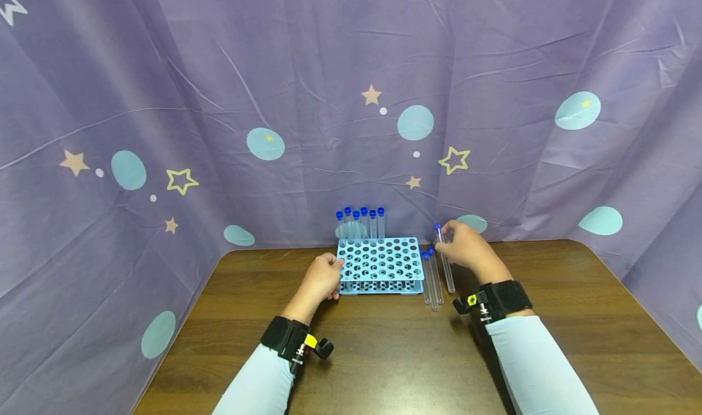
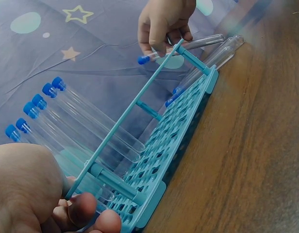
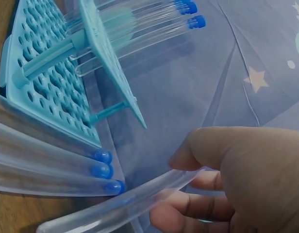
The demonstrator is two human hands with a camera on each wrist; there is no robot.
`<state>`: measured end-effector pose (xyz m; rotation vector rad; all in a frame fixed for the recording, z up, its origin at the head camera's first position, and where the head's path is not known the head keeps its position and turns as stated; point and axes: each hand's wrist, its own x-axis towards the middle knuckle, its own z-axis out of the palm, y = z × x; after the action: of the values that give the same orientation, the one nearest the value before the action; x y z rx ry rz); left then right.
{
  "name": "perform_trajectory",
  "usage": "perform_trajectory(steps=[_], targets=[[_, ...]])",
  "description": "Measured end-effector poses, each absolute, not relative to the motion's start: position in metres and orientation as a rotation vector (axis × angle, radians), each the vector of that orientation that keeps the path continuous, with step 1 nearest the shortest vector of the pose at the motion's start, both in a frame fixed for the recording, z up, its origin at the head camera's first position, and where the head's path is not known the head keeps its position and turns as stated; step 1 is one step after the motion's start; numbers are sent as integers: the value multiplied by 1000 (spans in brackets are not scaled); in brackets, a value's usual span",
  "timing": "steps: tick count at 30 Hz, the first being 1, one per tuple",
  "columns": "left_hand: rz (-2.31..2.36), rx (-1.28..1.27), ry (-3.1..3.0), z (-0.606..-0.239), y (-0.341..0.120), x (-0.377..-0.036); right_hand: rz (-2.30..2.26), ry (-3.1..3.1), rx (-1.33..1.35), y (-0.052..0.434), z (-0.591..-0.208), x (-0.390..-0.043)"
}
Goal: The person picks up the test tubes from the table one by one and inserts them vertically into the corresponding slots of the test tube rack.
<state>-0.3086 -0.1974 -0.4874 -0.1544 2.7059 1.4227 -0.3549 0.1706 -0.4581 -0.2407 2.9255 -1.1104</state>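
Fingers of the left hand [image 1: 320,279] curl against the left end of the light-blue perforated plastic tube rack [image 1: 380,266], which stands on the brown wooden table [image 1: 384,354] with blue-capped tubes upright in its back row [image 1: 361,223]. Loose clear tubes [image 1: 432,278] lie just right of it. The right hand [image 1: 466,248] pinches one clear blue-capped test tube [image 1: 444,259], tilted above the table.

Left hand [image 1: 322,276] is held forward, fingers curled. Right hand [image 1: 465,248] is raised slightly, fingers and thumb pinched together.
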Motion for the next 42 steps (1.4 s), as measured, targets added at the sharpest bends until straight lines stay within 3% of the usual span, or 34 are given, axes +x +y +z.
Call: perform_trajectory(steps=[42], targets=[[1405, -159, 2707, -487, -196, -308, -1243, 3245, -342, 171, -434, -343]])
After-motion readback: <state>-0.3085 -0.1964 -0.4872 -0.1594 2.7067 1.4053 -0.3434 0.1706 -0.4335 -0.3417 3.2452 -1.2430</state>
